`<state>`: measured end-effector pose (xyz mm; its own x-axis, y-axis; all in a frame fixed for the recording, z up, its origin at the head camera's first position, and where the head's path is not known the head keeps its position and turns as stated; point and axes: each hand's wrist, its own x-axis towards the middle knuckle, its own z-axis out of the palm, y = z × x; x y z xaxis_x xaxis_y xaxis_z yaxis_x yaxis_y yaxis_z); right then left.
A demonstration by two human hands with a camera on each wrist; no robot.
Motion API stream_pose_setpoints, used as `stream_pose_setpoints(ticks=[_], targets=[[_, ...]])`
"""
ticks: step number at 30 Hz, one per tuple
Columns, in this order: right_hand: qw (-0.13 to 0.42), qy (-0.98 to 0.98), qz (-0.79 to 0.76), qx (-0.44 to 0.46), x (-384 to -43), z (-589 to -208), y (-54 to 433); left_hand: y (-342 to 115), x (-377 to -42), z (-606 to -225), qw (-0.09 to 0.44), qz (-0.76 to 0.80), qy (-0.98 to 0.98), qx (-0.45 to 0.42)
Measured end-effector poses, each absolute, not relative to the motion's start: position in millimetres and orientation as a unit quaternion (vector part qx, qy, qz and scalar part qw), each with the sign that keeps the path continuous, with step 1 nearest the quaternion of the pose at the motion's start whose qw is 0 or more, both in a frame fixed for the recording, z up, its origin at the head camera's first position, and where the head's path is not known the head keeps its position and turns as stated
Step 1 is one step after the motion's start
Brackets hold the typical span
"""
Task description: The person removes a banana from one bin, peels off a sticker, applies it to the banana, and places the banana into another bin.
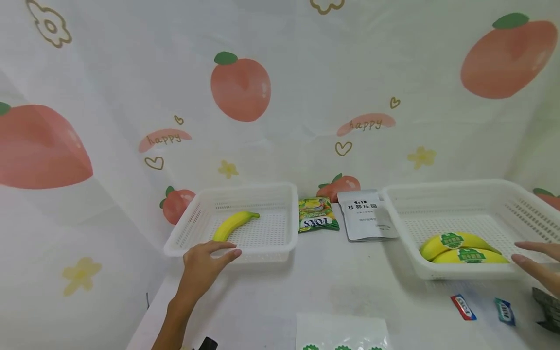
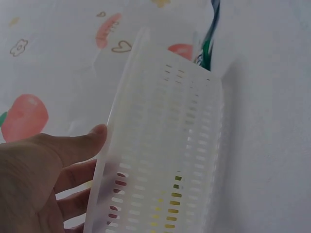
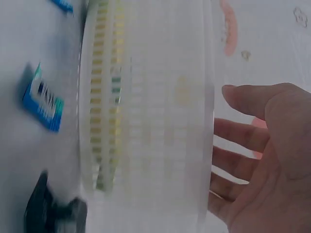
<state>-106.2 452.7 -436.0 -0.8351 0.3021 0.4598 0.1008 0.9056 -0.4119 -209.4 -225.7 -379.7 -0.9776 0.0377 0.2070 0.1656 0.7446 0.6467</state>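
Observation:
My left hand reaches over the near rim of the left white basket, its thumb at the rim and its fingers on the inner side. Just beyond those fingers, a single yellow banana lies in the basket. At the right edge of the head view, my right hand is over the near side of the right white basket, thumb and fingers spread apart. Two bananas with green stickers lie there, left of the hand. Seen from the right wrist, the right hand holds nothing.
Between the baskets lie a green FOX'S bag and a silver pouch. In front of the right basket are a red-and-blue packet, a blue-green packet and a dark object. A clear plastic bag lies at the front.

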Motion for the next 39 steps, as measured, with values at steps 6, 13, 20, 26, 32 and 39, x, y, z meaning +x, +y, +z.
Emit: stream_pose_setpoints(ticks=[6, 13, 20, 26, 32, 39], targets=[[0.189, -0.961, 0.199, -0.040, -107, -383, 379, -225, -209, -372, 0.065, -0.347, -0.934, -0.050], [0.176, -0.940, 0.284, 0.073, -124, -364, 328, -225, -208, -369, 0.048, -0.336, -0.940, -0.037], [0.141, -0.923, 0.333, 0.136, -144, -351, 273, -225, -208, -367, 0.033, -0.336, -0.940, -0.041], [0.108, -0.889, 0.400, 0.193, -172, -354, 232, -229, -209, -367, 0.013, -0.336, -0.941, -0.044], [0.076, -0.862, 0.437, 0.244, -204, -353, 191, -232, -210, -368, 0.014, -0.328, -0.944, -0.045], [0.008, -0.839, 0.481, 0.255, -237, -344, 142, -230, -209, -367, 0.018, -0.329, -0.943, -0.047]])
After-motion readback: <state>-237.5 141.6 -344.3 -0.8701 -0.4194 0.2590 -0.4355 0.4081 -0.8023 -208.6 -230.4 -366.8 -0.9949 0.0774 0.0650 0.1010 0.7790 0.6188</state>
